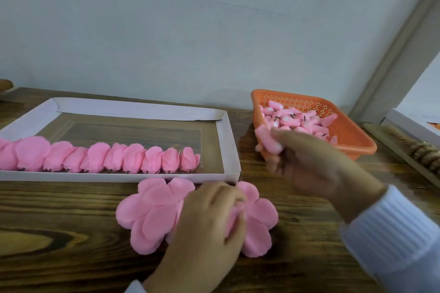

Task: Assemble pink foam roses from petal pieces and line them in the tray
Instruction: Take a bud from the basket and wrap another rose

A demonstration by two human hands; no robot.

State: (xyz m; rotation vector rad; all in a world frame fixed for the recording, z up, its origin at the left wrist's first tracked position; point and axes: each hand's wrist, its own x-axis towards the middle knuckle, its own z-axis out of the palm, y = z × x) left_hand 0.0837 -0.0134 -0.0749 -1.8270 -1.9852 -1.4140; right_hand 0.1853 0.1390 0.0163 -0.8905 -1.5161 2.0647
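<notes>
At 6 o'clock our left hand [209, 216] pinches the flat petal pieces [147, 216] on the table [59, 264]. At 2 o'clock our blurred right hand [307, 164] grips a bud [267, 141] at the orange basket [357, 140]. At 10 o'clock, roses [100, 158] line the tray [229, 135].

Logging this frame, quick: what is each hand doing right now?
Left hand: fingers curled on the petal pieces.
Right hand: holds a pink foam bud, blurred.

Wooden table [71, 233] bears tray [232, 140], basket [357, 140], petals [152, 211].
</notes>
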